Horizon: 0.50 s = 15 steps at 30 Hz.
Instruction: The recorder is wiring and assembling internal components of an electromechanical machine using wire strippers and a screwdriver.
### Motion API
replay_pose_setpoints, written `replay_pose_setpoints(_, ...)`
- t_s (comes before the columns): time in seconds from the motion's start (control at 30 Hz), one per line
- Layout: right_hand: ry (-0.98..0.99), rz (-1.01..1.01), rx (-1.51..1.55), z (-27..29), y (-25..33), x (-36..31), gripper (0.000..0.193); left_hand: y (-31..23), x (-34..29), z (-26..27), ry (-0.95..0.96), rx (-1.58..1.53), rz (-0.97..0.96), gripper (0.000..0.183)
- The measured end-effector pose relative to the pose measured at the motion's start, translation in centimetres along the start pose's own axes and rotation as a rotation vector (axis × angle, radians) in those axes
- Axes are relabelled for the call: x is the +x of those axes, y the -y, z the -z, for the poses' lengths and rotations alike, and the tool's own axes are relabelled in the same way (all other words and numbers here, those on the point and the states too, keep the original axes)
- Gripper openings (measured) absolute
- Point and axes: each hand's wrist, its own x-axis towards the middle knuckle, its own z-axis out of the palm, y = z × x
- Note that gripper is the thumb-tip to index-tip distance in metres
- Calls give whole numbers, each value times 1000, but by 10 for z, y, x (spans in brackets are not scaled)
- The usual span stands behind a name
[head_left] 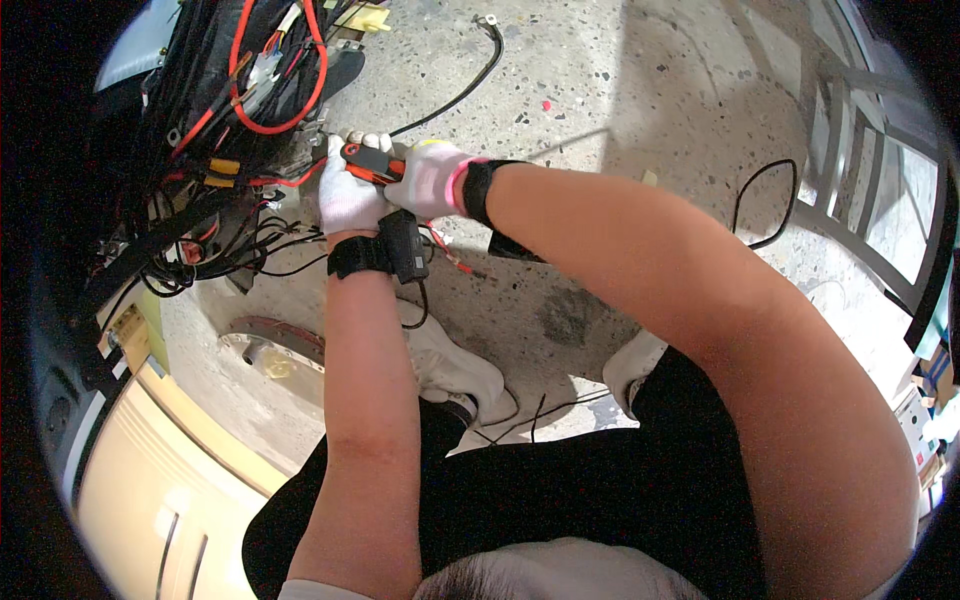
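My right hand, in a whitish glove with a pink cuff, is closed around an orange-and-black hand tool; its working end is hard to make out. Right beside it, my left hand in a white glove is closed at the end of a red wire that comes from the wiring bundle. Its fingertips curl just beyond the tool, and the wire's end is hidden between the two hands. A black cable with a ring terminal lies on the floor past my hands.
A dense bundle of black cables hangs at upper left, with a thick red cable loop. A cream panel stands at lower left. Red-and-black leads lie on the speckled floor. A grey metal frame stands at right.
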Motion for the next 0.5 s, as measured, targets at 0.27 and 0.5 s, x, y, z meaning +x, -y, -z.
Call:
replay_pose_setpoints(0.27,-36,-101,-276,12,24,-8,34,34,-25,-25,-189,234,-71,56)
replay_pose_setpoints(0.5,148,-202,457,27,13,-8,51,28,-25,-22,-136,368,56,46)
